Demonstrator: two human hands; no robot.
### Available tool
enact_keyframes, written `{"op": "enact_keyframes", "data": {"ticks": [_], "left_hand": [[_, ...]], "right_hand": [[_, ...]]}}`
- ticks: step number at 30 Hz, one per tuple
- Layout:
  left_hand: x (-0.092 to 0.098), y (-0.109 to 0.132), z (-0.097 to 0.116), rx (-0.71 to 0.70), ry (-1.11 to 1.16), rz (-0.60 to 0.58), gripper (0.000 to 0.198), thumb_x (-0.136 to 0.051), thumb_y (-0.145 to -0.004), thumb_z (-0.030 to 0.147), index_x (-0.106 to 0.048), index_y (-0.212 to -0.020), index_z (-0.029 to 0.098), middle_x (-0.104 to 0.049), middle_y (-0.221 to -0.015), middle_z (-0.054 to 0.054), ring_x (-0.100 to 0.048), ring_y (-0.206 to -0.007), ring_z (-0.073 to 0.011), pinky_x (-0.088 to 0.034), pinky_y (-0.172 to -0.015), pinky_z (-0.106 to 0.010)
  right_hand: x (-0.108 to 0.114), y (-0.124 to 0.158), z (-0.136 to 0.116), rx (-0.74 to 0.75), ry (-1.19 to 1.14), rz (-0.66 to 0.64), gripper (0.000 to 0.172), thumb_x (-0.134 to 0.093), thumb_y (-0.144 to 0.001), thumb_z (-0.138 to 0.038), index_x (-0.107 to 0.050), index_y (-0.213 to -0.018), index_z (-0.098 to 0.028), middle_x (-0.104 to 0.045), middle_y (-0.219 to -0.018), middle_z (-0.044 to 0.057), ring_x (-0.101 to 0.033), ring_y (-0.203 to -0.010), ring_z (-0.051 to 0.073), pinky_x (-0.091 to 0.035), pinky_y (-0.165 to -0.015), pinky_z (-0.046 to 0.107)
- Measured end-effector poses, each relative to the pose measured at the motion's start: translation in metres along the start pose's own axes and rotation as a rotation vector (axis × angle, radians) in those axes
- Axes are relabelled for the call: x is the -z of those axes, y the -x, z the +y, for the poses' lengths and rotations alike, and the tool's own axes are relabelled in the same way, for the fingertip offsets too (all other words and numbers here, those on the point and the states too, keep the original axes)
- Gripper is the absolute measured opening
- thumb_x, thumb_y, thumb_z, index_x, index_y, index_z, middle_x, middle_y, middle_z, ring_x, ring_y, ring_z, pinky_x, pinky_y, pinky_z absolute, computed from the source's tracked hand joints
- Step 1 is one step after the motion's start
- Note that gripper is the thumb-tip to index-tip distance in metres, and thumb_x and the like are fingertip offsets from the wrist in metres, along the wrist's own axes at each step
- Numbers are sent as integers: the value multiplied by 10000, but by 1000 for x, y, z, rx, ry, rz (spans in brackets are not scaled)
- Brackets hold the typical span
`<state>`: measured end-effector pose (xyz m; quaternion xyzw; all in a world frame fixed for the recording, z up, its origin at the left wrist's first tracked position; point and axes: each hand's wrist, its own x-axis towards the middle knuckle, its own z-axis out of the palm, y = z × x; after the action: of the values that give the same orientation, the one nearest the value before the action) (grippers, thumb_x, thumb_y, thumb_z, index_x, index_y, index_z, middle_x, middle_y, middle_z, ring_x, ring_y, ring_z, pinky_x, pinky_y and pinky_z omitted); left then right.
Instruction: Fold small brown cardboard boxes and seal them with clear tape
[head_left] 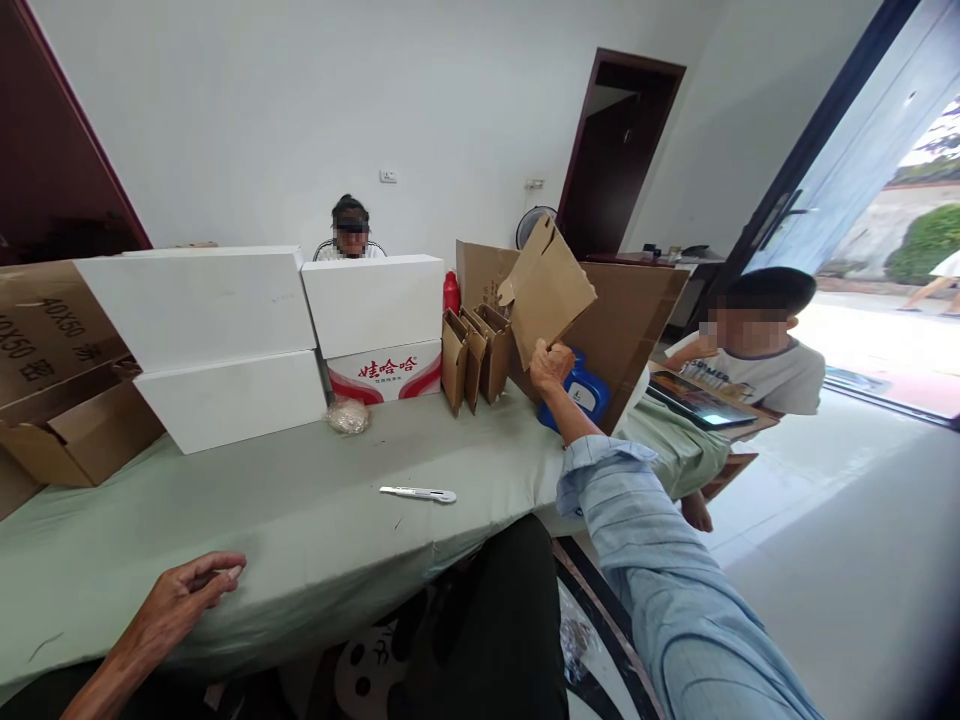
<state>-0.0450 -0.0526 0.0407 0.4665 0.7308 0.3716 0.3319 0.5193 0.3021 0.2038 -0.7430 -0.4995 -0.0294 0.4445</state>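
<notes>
My right hand (551, 366) grips the lower edge of a flattened brown cardboard box (551, 290), holding it up and tilted. Just left of it, several narrow folded cardboard pieces (477, 362) stand upright on the table. A blue plastic bottle (586, 396) is partly hidden behind my right wrist. My left hand (180, 598) rests at the table's near left, fingers loosely bent and thumb apart, with no object visible in it. A white utility knife (418, 495) lies on the green tablecloth (300, 510) between my hands.
Stacked white boxes (202, 310) line the far side, with a clear tape roll (348, 416) before them. An open brown carton (82, 430) stands at left. A large cardboard sheet (637, 320) leans at right. One person (350, 230) sits opposite, another (765, 360) at right with a tablet (701, 400).
</notes>
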Motion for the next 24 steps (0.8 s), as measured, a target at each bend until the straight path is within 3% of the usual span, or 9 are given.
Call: {"op": "enact_keyframes", "data": {"ticks": [4,9,15,19,24], "left_hand": [[-7,-6,1,-16,-17,-20,865,-805,-449,934,-878,-923,213,-865,-1018,-143,-837,-938,-357,-686,-718,-315],[-16,-13,-4,-12,-75,-95,883,-770,-515,947,-884,-992,213,-864,-1013,-135,-833,-943,-354,-685,-754,-330],[-28,-23,-3,-14,-103,-142,889,-739,-530,966,-888,-994,223,-862,-1046,-135,-818,-1034,-368,-683,-785,-325],[-32,-26,4,-7,-122,-144,804,-753,-571,921,-897,-993,251,-859,-1105,-121,-817,-1023,-377,-689,-771,-338],[-37,-32,2,-4,-136,-142,798,-744,-564,923,-895,-973,256,-865,-1069,-107,-823,-992,-375,-697,-781,-346]], "right_hand": [[-8,-1,3,14,-2,8,393,-427,-1078,-320,-754,-1200,-139,-767,-1211,190,-690,-1148,303,-482,-960,365],[-19,5,17,14,-4,-12,405,-436,-1033,-299,-770,-1227,-176,-772,-1240,156,-674,-1164,295,-460,-947,341],[-43,-2,22,-132,-7,-45,336,-520,-1070,-334,-779,-1176,-147,-779,-1208,167,-708,-1145,284,-515,-972,385],[-51,-17,19,-190,-45,-95,354,-639,-1071,-495,-747,-1061,-158,-788,-1013,56,-746,-932,198,-588,-924,405],[-56,-21,17,-155,-65,-110,365,-564,-1055,-382,-790,-900,-142,-772,-752,80,-755,-805,213,-565,-739,285]]}}
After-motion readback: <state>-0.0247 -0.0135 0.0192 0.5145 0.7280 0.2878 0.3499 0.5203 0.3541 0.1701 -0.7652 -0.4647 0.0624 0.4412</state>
